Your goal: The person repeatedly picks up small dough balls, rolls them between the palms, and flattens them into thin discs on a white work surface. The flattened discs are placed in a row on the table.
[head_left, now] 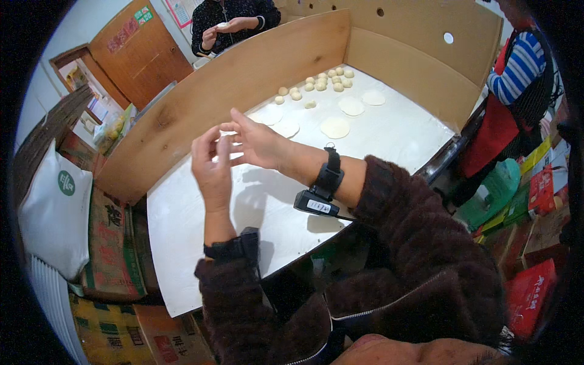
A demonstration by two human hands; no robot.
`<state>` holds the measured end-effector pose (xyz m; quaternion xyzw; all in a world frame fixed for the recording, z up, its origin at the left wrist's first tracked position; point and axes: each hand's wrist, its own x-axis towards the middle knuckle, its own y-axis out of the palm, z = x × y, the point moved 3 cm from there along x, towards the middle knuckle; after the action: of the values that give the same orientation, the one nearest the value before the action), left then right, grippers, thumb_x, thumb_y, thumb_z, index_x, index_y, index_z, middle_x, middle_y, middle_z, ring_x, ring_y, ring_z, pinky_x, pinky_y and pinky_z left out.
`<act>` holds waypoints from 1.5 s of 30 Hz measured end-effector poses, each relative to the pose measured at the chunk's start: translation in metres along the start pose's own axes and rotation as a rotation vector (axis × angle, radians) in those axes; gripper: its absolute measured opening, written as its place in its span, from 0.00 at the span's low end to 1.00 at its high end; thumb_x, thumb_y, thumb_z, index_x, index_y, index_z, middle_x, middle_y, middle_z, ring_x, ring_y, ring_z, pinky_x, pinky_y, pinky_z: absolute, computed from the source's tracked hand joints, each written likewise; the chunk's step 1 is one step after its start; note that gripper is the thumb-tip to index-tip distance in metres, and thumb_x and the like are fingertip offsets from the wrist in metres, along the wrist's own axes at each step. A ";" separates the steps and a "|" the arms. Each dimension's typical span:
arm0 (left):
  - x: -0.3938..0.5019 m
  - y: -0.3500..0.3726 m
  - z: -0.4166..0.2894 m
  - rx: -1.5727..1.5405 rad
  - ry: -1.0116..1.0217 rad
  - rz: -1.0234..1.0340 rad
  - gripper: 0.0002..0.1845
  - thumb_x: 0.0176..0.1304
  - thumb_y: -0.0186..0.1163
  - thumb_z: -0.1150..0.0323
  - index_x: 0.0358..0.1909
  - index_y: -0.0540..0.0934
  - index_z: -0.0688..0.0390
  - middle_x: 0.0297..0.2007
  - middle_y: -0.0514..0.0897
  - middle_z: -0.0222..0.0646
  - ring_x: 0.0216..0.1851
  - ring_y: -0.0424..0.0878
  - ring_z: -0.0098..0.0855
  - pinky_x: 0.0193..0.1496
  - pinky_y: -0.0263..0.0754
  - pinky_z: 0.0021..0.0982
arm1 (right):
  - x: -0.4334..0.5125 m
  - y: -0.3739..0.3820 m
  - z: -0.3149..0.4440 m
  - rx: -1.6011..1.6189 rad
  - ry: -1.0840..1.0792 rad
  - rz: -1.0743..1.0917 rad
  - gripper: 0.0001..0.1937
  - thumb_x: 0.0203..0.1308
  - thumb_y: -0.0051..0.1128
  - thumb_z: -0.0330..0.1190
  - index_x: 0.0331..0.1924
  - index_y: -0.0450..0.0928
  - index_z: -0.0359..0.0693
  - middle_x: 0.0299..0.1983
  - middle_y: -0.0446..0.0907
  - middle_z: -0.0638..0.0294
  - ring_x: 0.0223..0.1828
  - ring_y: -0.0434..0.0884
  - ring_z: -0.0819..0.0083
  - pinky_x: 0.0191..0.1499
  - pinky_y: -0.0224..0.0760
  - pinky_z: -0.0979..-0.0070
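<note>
Over the white tabletop (182, 255), my left hand (213, 166) and my right hand (255, 143) are raised with their fingertips meeting. The fingers are bent and slightly blurred; whether something small is between them I cannot tell. Beyond my right hand, flat round dough wrappers (335, 127) lie on the floured surface, two of them partly hidden behind it. Several small dough balls (320, 85) are gathered farther back near the wooden board, and a flattened dough piece (310, 104) lies just before them. Each wrist wears a black strap with a device.
A wooden board (219, 96) stands along the far left edge, a cardboard wall (415, 64) at the back. Across the board, a person (232, 23) holds something whitish. Another person in striped sleeves (522, 68) stands right. Cartons and a white bag (57, 214) are at the left.
</note>
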<state>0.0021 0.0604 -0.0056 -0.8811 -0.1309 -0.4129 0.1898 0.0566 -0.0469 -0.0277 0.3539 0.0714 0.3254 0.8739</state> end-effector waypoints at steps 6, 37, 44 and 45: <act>-0.002 0.051 -0.012 0.290 0.126 0.139 0.22 0.73 0.40 0.62 0.63 0.68 0.61 0.60 0.69 0.46 0.66 0.60 0.43 0.70 0.45 0.44 | 0.000 -0.004 0.006 0.174 -0.278 0.148 0.30 0.72 0.25 0.57 0.53 0.68 0.38 0.47 0.75 0.55 0.48 0.78 0.62 0.55 0.71 0.64; 0.014 0.044 -0.035 0.600 0.188 0.401 0.36 0.72 0.24 0.41 0.72 0.58 0.52 0.73 0.52 0.39 0.75 0.42 0.41 0.70 0.18 0.58 | -0.019 0.018 0.009 0.252 -0.301 0.129 0.30 0.73 0.28 0.54 0.67 0.57 0.40 0.63 0.67 0.58 0.61 0.70 0.62 0.65 0.64 0.64; 0.030 0.000 -0.005 0.867 0.104 0.045 0.26 0.73 0.37 0.53 0.71 0.60 0.47 0.72 0.54 0.43 0.73 0.47 0.51 0.64 0.30 0.72 | -0.015 0.021 0.002 0.035 -0.122 0.505 0.22 0.72 0.40 0.43 0.59 0.67 0.35 0.52 0.77 0.60 0.55 0.76 0.71 0.62 0.67 0.65; 0.030 -0.007 0.005 0.896 0.002 0.047 0.26 0.73 0.36 0.51 0.70 0.61 0.47 0.71 0.55 0.46 0.73 0.46 0.54 0.64 0.31 0.72 | -0.012 0.016 0.000 -0.070 -0.082 0.446 0.20 0.72 0.37 0.35 0.61 0.64 0.29 0.55 0.73 0.52 0.55 0.75 0.65 0.64 0.67 0.65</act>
<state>0.0215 0.0713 0.0168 -0.7145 -0.2766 -0.3118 0.5619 0.0384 -0.0456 -0.0182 0.3435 -0.0556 0.4981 0.7942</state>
